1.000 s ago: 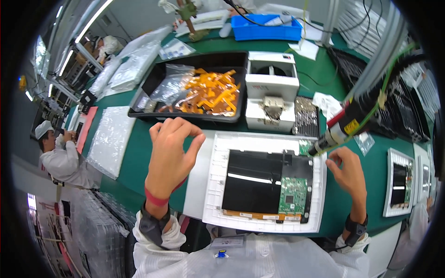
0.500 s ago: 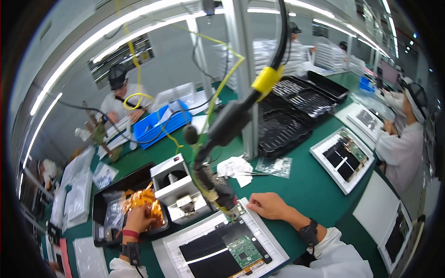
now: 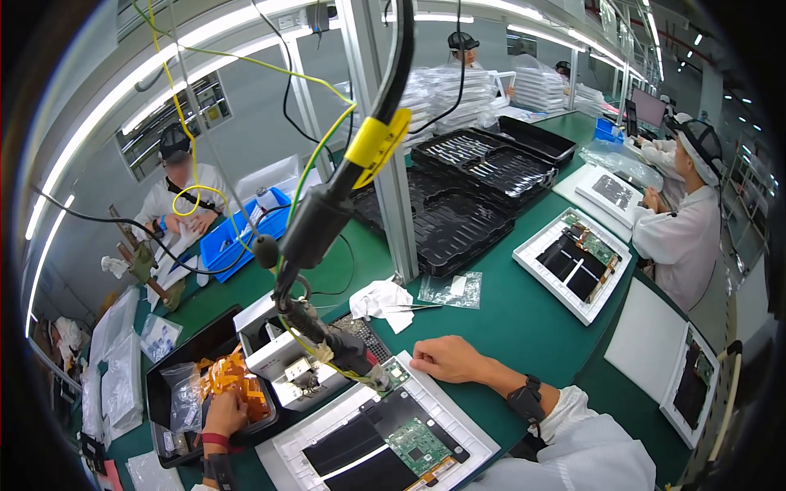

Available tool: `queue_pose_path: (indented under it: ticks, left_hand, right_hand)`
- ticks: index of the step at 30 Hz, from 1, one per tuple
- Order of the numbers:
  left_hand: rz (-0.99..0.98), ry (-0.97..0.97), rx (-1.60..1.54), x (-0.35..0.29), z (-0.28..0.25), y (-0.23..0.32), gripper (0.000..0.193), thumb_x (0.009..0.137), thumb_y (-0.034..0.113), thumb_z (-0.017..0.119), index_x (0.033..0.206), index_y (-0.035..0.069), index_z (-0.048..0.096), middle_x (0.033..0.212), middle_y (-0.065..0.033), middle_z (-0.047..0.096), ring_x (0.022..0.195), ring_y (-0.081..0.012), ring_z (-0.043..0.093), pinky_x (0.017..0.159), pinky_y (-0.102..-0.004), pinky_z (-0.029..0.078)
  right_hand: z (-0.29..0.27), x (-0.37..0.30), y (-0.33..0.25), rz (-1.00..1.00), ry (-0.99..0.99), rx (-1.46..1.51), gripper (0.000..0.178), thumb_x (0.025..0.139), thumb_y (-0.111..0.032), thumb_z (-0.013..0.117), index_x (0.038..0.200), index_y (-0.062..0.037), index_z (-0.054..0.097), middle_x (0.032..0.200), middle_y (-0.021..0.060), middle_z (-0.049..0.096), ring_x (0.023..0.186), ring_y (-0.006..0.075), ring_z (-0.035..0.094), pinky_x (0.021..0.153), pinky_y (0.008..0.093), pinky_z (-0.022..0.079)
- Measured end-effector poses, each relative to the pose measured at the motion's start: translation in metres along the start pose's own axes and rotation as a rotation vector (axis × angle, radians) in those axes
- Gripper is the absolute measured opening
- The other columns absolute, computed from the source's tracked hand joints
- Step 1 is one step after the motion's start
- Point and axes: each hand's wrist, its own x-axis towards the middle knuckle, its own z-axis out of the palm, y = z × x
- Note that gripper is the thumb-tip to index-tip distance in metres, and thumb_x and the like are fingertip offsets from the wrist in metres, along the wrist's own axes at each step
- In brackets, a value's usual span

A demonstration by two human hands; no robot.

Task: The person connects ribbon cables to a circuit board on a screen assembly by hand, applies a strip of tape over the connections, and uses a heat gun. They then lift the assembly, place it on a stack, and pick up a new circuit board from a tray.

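Observation:
My left hand (image 3: 224,414) reaches into a black bin (image 3: 155,413) at the lower left, its fingers closed on a heap of orange flex cables (image 3: 232,376). A clear plastic bag (image 3: 185,394) lies beside the heap. In front of me is an opened white-framed panel (image 3: 473,424) with black sheets and a green circuit board (image 3: 419,446). Close to its upper right corner, my right hand (image 3: 448,358) rests on the green mat with fingers curled; its fingertips are partly hidden, so what they hold, if anything, cannot be made out. Both wrists wear black straps.
A dark cable-wrapped tool (image 3: 332,344) hangs over the panel, before a white metal box (image 3: 286,360). Beyond lie a white cloth (image 3: 381,304), tweezers (image 3: 419,307) and black trays (image 3: 458,209). Another opened panel (image 3: 573,266) sits right. Co-workers are at the left and right.
The whole view has shifted, so the bench things sit further left. My left hand stays at the orange flex cables, and my right hand stays beside the panel's corner.

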Motion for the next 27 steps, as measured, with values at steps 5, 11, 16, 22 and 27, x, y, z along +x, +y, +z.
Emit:
queue_pose_path:
  ticks: [5,11,16,22,27]
  left_hand:
    - [-0.04,0.15,-0.341,-0.005,0.0,-0.011,0.014,0.082,0.002,0.068,0.09,-0.001,0.057,0.069,-0.0143,0.063,0.07,-0.0277,0.068,0.065,-0.0377,0.054]
    - [-0.015,0.486,-0.412,-0.007,-0.002,-0.023,0.023,0.091,0.001,0.066,0.113,-0.003,0.063,0.074,-0.0056,0.059,0.066,-0.0158,0.059,0.065,-0.0301,0.049]
    - [0.112,0.25,-0.354,-0.012,-0.016,-0.052,0.035,0.1,0.019,0.069,0.133,0.009,0.064,0.151,-0.0191,0.054,0.132,-0.0419,0.055,0.116,-0.0467,0.038]
    - [0.054,0.249,-0.388,-0.009,-0.013,-0.064,0.031,0.097,0.02,0.072,0.123,0.003,0.069,0.13,-0.0172,0.067,0.122,-0.0304,0.06,0.106,-0.041,0.046]
    - [0.079,0.364,-0.527,-0.03,-0.043,-0.018,0.036,0.084,0.017,0.084,0.112,-0.003,0.073,0.103,-0.0129,0.075,0.093,-0.0206,0.069,0.087,-0.0336,0.055]
  right_hand:
    - [0.0,-0.001,-0.003,0.006,-0.012,0.016,0.025,0.097,-0.033,0.065,0.093,-0.0085,0.066,0.081,0.0107,0.069,0.075,0.0338,0.067,0.066,0.0465,0.05]
    - [0.008,-0.003,0.01,-0.06,0.052,-0.037,0.023,0.096,-0.033,0.066,0.09,-0.0112,0.063,0.075,0.0085,0.064,0.072,0.0323,0.066,0.063,0.0453,0.049]
    - [0.014,0.005,0.016,-0.091,0.059,-0.022,0.025,0.096,-0.033,0.067,0.09,-0.0092,0.062,0.079,0.0107,0.066,0.076,0.0352,0.066,0.065,0.0472,0.049]
    - [0.016,0.008,0.017,-0.111,0.178,-0.004,0.026,0.092,-0.032,0.067,0.081,-0.0084,0.062,0.071,0.0101,0.066,0.067,0.0356,0.066,0.06,0.0478,0.049]
    - [0.015,0.003,0.013,-0.126,0.237,0.013,0.03,0.093,-0.032,0.068,0.078,-0.0069,0.062,0.07,0.01,0.066,0.063,0.0314,0.065,0.059,0.044,0.049]
